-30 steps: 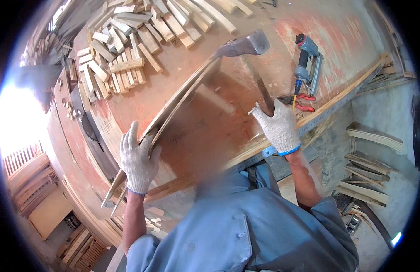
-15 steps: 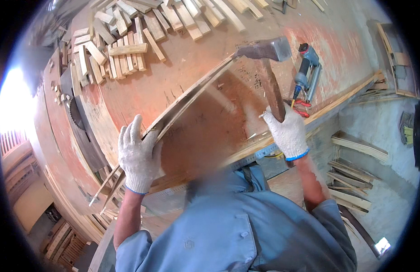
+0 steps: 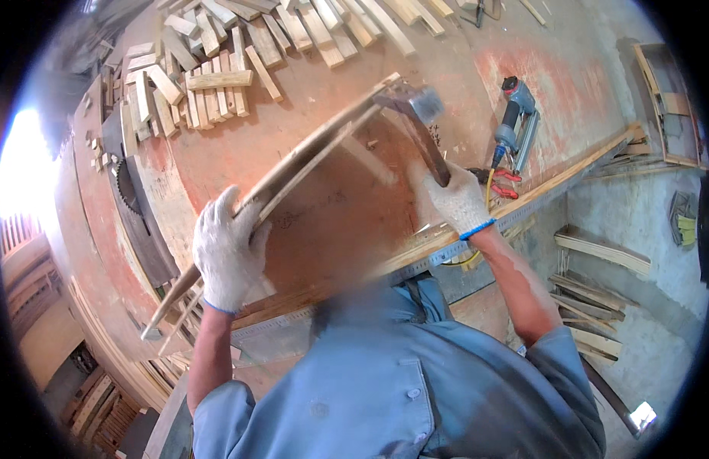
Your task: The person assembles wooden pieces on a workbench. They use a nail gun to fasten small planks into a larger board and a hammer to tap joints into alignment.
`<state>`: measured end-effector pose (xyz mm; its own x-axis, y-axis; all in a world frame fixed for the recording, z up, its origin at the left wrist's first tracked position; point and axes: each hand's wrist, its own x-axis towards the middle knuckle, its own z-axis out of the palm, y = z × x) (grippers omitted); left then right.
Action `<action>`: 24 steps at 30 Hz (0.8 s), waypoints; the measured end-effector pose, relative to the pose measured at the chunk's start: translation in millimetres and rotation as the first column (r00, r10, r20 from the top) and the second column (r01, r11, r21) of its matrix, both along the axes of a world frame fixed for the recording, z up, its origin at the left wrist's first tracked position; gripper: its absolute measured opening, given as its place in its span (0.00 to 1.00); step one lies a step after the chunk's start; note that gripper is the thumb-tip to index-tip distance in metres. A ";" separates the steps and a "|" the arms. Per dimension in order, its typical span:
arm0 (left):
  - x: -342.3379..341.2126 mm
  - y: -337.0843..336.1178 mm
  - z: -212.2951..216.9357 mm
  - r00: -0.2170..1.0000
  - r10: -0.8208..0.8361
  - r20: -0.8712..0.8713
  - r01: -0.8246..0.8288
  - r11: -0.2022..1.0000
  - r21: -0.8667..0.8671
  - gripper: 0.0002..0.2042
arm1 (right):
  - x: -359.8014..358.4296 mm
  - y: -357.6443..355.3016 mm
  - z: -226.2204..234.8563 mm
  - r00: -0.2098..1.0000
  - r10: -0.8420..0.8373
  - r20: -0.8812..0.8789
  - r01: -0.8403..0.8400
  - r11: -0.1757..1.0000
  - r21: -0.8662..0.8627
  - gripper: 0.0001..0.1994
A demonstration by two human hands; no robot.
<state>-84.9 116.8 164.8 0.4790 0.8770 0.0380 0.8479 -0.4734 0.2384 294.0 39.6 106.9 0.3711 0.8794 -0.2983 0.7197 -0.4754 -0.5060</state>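
Right hand [image 3: 459, 200] grips hammer [image 3: 418, 122]; left hand [image 3: 228, 249] holds wood strips [image 3: 308, 157].

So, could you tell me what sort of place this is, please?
Most likely a woodworking shop: cut wooden blocks litter the workbench, a nail gun lies on it, and the right hand holds a hammer.

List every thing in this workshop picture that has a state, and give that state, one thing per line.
Left hand: gloved, shut on the wooden frame.
Right hand: gloved, shut on the hammer.
Wooden frame: lifted, tilted off the workbench.
Hammer: raised, head at the frame's far end.
Nail gun: lying idle on the workbench.
Wood blocks: lying loose in rows.
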 end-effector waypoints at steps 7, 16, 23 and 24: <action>-18.6 50.8 3.0 0.996 -0.031 0.080 0.040 0.993 -0.109 0.19 | -13.4 40.8 -5.1 0.999 0.039 0.032 -0.038 0.998 -0.040 0.24; -24.6 63.3 0.5 0.996 -0.033 0.080 0.046 0.985 -0.166 0.21 | -25.5 46.0 -7.0 0.993 0.111 0.026 -0.112 0.993 0.038 0.23; -12.5 67.8 7.2 0.990 -0.135 0.050 0.139 0.986 -0.087 0.20 | -25.2 51.4 -23.5 0.998 0.054 -0.045 -0.051 0.997 0.064 0.22; -7.8 68.9 7.4 0.991 -0.131 0.035 0.134 0.985 -0.106 0.20 | -26.6 51.6 -25.7 0.996 0.079 -0.050 -0.075 0.994 0.084 0.21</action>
